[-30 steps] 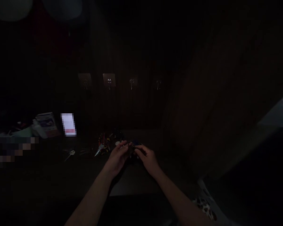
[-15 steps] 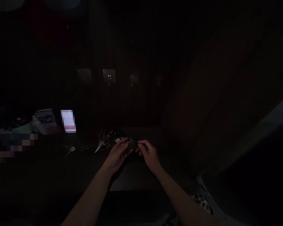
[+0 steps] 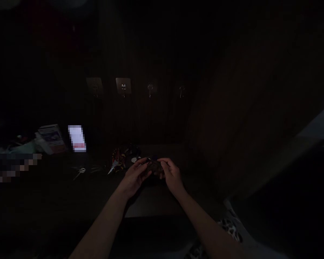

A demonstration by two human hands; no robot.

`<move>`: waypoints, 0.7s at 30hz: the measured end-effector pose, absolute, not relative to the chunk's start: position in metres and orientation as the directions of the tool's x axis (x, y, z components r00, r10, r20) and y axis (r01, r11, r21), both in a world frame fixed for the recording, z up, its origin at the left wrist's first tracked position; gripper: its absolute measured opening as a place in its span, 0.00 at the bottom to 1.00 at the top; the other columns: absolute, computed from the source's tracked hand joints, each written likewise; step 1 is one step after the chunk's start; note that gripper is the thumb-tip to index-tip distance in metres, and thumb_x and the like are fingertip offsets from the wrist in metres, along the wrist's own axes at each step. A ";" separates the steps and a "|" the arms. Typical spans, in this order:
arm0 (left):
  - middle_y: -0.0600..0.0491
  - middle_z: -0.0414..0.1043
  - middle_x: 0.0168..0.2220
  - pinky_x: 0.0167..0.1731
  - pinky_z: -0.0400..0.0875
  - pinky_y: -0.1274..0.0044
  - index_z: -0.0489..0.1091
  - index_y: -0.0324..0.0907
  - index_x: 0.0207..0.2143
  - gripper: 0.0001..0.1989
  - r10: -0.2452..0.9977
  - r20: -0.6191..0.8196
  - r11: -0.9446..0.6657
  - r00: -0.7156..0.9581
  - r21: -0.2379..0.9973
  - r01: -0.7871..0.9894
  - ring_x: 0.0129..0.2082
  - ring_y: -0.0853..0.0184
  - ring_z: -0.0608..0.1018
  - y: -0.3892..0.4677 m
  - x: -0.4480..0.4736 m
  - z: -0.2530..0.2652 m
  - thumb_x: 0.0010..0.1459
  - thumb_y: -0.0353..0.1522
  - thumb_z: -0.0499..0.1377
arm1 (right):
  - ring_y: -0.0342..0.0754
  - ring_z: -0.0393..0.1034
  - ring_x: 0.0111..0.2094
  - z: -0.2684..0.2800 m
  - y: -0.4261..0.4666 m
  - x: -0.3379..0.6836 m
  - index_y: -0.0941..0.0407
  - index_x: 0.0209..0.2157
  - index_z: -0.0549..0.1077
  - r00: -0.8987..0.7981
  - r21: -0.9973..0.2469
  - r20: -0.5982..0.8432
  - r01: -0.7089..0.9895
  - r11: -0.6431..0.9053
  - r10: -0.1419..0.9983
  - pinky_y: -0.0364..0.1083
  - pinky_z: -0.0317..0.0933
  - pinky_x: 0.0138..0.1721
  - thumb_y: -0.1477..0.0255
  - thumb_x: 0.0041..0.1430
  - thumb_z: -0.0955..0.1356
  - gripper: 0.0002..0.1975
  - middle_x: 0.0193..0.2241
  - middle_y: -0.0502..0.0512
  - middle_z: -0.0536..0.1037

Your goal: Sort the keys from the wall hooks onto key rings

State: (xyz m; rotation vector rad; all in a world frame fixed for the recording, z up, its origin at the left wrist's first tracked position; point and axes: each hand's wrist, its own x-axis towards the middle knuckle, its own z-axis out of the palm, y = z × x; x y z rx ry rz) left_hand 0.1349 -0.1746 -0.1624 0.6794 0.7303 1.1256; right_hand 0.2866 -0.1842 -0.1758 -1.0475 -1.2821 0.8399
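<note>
In dim light my left hand (image 3: 136, 177) and my right hand (image 3: 170, 174) come together low in the middle of the view. Between their fingertips is a small dark item (image 3: 153, 165), too dark to name. The left fingers and thumb close on its left side; the right thumb and fingers pinch its right side. Just left of my hands lie pliers-like tools (image 3: 114, 167) with shiny jaws and red and yellow handles. A small pale round piece (image 3: 134, 160) lies close behind my left fingers.
A key-like metal piece (image 3: 81, 171) lies on the dark table (image 3: 143, 208). Behind it a lit phone screen (image 3: 77, 138) stands upright, with a box (image 3: 53, 138) to its left. Several metal hooks (image 3: 123, 87) are fixed to the wall behind.
The right fingers have shifted slightly over the dark item, and the thumb lies a little higher. The left hand keeps nearly the same grip. The whole view has moved slightly.
</note>
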 end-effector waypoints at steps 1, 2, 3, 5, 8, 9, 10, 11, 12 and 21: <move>0.50 0.75 0.40 0.39 0.74 0.80 0.70 0.40 0.41 0.12 0.951 -0.169 0.287 0.258 0.791 -0.540 0.39 0.70 0.77 -0.175 0.135 -0.162 0.52 0.25 0.60 | 0.40 0.61 0.16 -0.176 -0.184 0.287 0.55 0.36 0.69 0.126 -0.942 0.337 0.058 0.332 0.933 0.39 0.54 0.18 0.58 0.57 0.61 0.15 0.15 0.44 0.67; 0.50 0.75 0.40 0.39 0.74 0.80 0.71 0.40 0.41 0.12 0.950 -0.173 0.291 0.259 0.792 -0.537 0.39 0.70 0.77 -0.175 0.135 -0.162 0.52 0.25 0.60 | 0.40 0.61 0.15 -0.177 -0.184 0.287 0.55 0.36 0.69 0.127 -0.942 0.336 0.052 0.332 0.933 0.39 0.54 0.18 0.58 0.57 0.61 0.16 0.15 0.44 0.67; 0.50 0.75 0.39 0.39 0.74 0.79 0.71 0.40 0.41 0.12 0.949 -0.180 0.297 0.260 0.792 -0.534 0.38 0.70 0.77 -0.174 0.135 -0.162 0.52 0.25 0.60 | 0.40 0.60 0.15 -0.178 -0.184 0.287 0.55 0.37 0.69 0.131 -0.943 0.333 0.047 0.330 0.934 0.39 0.54 0.17 0.58 0.57 0.61 0.16 0.15 0.44 0.67; 0.50 0.75 0.39 0.40 0.74 0.78 0.71 0.40 0.41 0.12 0.944 -0.197 0.313 0.265 0.790 -0.527 0.38 0.70 0.77 -0.174 0.135 -0.163 0.52 0.25 0.60 | 0.40 0.61 0.15 -0.179 -0.183 0.287 0.55 0.37 0.69 0.145 -0.944 0.330 0.048 0.327 0.933 0.40 0.54 0.17 0.57 0.57 0.60 0.17 0.16 0.45 0.67; 0.50 0.75 0.39 0.42 0.73 0.75 0.71 0.40 0.40 0.11 0.938 -0.198 0.327 0.286 0.783 -0.530 0.40 0.68 0.77 -0.175 0.134 -0.163 0.52 0.25 0.60 | 0.41 0.63 0.16 -0.181 -0.183 0.288 0.54 0.38 0.69 0.169 -0.944 0.329 0.070 0.321 0.929 0.40 0.55 0.17 0.57 0.57 0.60 0.17 0.17 0.46 0.68; 0.50 0.75 0.40 0.43 0.72 0.73 0.71 0.40 0.40 0.11 0.935 -0.193 0.330 0.297 0.779 -0.534 0.40 0.68 0.77 -0.175 0.134 -0.163 0.53 0.25 0.59 | 0.41 0.64 0.17 -0.181 -0.183 0.288 0.54 0.38 0.69 0.176 -0.944 0.330 0.078 0.321 0.927 0.40 0.56 0.17 0.57 0.58 0.60 0.17 0.18 0.46 0.69; 0.50 0.75 0.40 0.44 0.72 0.72 0.71 0.40 0.40 0.11 0.933 -0.187 0.332 0.307 0.775 -0.538 0.41 0.67 0.76 -0.175 0.134 -0.164 0.53 0.25 0.59 | 0.41 0.65 0.17 -0.181 -0.182 0.289 0.54 0.38 0.69 0.180 -0.943 0.332 0.088 0.321 0.926 0.40 0.57 0.18 0.57 0.58 0.60 0.17 0.19 0.47 0.69; 0.50 0.75 0.40 0.45 0.72 0.71 0.71 0.40 0.40 0.10 0.932 -0.181 0.332 0.313 0.772 -0.542 0.41 0.66 0.76 -0.175 0.134 -0.164 0.53 0.26 0.59 | 0.42 0.65 0.18 -0.182 -0.182 0.289 0.54 0.38 0.69 0.184 -0.942 0.333 0.097 0.320 0.925 0.40 0.57 0.18 0.57 0.58 0.60 0.17 0.20 0.47 0.70; 0.49 0.75 0.40 0.45 0.71 0.70 0.72 0.40 0.40 0.10 0.932 -0.176 0.331 0.316 0.770 -0.546 0.42 0.65 0.76 -0.175 0.133 -0.164 0.53 0.26 0.59 | 0.41 0.65 0.18 -0.182 -0.182 0.290 0.54 0.38 0.69 0.186 -0.941 0.337 0.104 0.323 0.923 0.40 0.57 0.18 0.57 0.58 0.60 0.17 0.21 0.47 0.70; 0.50 0.75 0.42 0.46 0.70 0.72 0.70 0.41 0.42 0.13 0.936 -0.149 0.310 0.320 0.781 -0.543 0.41 0.69 0.76 -0.173 0.133 -0.167 0.52 0.25 0.60 | 0.43 0.65 0.21 -0.183 -0.185 0.289 0.54 0.38 0.69 0.091 -0.933 0.353 0.115 0.342 0.931 0.41 0.58 0.21 0.61 0.58 0.60 0.13 0.19 0.47 0.68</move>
